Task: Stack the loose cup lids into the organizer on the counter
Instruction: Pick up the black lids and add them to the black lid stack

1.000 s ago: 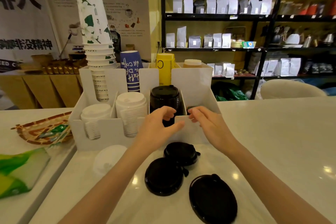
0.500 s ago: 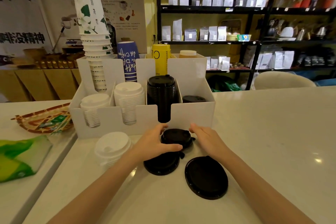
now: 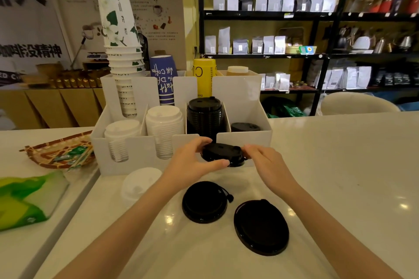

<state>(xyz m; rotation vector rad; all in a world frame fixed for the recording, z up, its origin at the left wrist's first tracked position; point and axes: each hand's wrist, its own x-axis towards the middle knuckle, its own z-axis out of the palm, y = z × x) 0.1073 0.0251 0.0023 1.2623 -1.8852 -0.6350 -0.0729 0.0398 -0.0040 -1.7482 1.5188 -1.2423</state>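
A black cup lid (image 3: 221, 154) is held above the counter, in front of the white organizer (image 3: 145, 152). My left hand (image 3: 192, 163) grips its left edge and my right hand (image 3: 265, 163) grips its right edge. Two more black lids lie on the counter below: a smaller one (image 3: 204, 202) and a larger one (image 3: 261, 227). A white lid (image 3: 140, 184) lies left of them. In the organizer's front slots stand two white lid stacks (image 3: 164, 129), a tall black lid stack (image 3: 205, 115) and a low black stack (image 3: 244, 127).
Paper cup stacks (image 3: 122, 52) rise from the organizer's back slots. A woven tray (image 3: 59, 154) with packets and a green packet (image 3: 25, 197) lie on the lower ledge at left. Dark shelves with bags (image 3: 272, 29) stand behind the counter.
Both hands came back from the organizer to the loose lids, closed on the top black lid and lifted it off the counter towards the organizer.
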